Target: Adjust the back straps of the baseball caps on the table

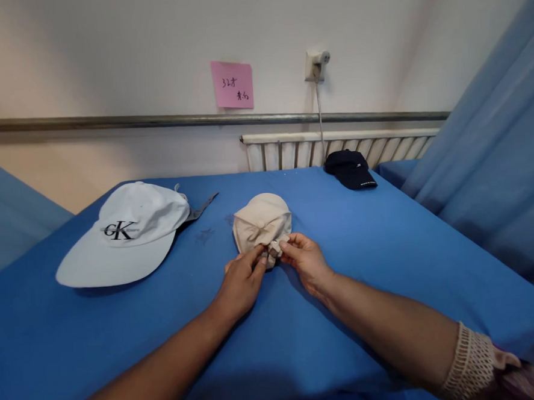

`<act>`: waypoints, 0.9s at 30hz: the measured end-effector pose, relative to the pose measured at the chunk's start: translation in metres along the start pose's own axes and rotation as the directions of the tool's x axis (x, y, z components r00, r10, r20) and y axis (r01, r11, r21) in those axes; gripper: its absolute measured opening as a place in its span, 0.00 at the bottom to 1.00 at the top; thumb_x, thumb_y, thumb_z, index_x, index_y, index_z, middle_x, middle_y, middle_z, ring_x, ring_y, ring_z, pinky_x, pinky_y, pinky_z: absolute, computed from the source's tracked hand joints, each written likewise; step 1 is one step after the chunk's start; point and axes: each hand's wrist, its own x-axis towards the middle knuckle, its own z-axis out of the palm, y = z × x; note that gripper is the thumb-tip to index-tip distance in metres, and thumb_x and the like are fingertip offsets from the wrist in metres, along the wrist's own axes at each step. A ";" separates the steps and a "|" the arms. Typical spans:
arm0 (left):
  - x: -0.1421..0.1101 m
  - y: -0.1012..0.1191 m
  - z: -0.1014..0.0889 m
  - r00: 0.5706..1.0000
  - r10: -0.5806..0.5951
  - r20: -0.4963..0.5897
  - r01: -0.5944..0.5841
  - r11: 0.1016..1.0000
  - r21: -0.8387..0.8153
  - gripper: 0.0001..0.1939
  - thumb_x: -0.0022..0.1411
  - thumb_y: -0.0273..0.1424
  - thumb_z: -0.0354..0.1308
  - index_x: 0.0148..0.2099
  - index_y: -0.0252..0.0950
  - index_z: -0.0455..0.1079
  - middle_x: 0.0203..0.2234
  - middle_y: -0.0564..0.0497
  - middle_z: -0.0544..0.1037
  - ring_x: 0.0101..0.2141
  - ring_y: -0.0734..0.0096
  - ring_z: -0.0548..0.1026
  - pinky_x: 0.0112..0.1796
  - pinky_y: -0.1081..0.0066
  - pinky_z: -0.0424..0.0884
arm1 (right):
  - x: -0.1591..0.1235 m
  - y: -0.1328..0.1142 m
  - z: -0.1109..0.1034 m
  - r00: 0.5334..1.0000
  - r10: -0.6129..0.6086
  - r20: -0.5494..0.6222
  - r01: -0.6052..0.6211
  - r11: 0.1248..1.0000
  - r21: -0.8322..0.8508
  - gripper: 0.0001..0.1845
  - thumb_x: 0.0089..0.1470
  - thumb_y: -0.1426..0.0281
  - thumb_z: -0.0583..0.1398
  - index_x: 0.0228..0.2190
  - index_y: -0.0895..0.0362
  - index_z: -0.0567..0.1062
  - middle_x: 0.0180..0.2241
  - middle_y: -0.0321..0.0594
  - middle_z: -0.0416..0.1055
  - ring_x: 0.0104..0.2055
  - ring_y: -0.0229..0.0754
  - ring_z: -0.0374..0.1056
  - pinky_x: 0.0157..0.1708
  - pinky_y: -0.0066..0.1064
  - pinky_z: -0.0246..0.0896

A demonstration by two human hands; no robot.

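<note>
A beige baseball cap [261, 215] lies in the middle of the blue-covered table, its back strap side towards me. My left hand [245, 277] pinches the cap's near edge, left of the strap. With thumb and fingers, my right hand [306, 261] grips the strap [276, 246], where a small metal buckle shows. Parts of the strap are hidden by my fingertips. To the left rests a large white cap [136, 214] with black letters on its front and a dark strap sticking out behind. A small black cap [349, 168] sits at the far right.
A blue cloth [348, 340] covers the table. Behind it are a white radiator [286, 153], a metal rail [162, 120], and a socket [314, 67] with a hanging cord. A pink note [233, 84] is on the wall. Blue curtains [493, 126] hang at the right.
</note>
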 end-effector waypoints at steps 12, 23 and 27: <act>-0.002 0.014 -0.008 0.924 -0.382 0.031 0.280 0.619 -0.734 0.20 0.43 0.29 0.71 0.39 0.34 0.68 0.26 0.53 0.79 0.28 0.72 0.76 0.36 0.71 0.69 | -0.001 0.004 0.006 0.993 -0.076 0.093 0.085 0.991 -0.101 0.16 0.37 0.61 0.71 0.24 0.56 0.73 0.22 0.34 0.71 0.26 0.36 0.65 0.31 0.31 0.61; -0.005 0.016 -0.004 0.937 -0.330 0.117 0.321 0.674 -0.666 0.23 0.49 0.38 0.68 0.45 0.33 0.69 0.34 0.47 0.81 0.33 0.69 0.77 0.37 0.71 0.69 | 0.001 0.005 0.003 0.987 -0.156 0.023 0.158 0.981 -0.116 0.13 0.39 0.62 0.70 0.22 0.56 0.73 0.21 0.32 0.69 0.24 0.34 0.62 0.31 0.30 0.58; -0.007 0.019 0.000 0.927 -0.369 0.069 0.301 0.621 -0.724 0.26 0.45 0.35 0.72 0.45 0.33 0.68 0.32 0.48 0.81 0.33 0.69 0.78 0.39 0.70 0.70 | 0.001 0.007 0.003 0.989 -0.145 0.036 0.149 0.980 -0.131 0.13 0.40 0.62 0.69 0.23 0.56 0.74 0.22 0.32 0.70 0.25 0.35 0.63 0.32 0.30 0.59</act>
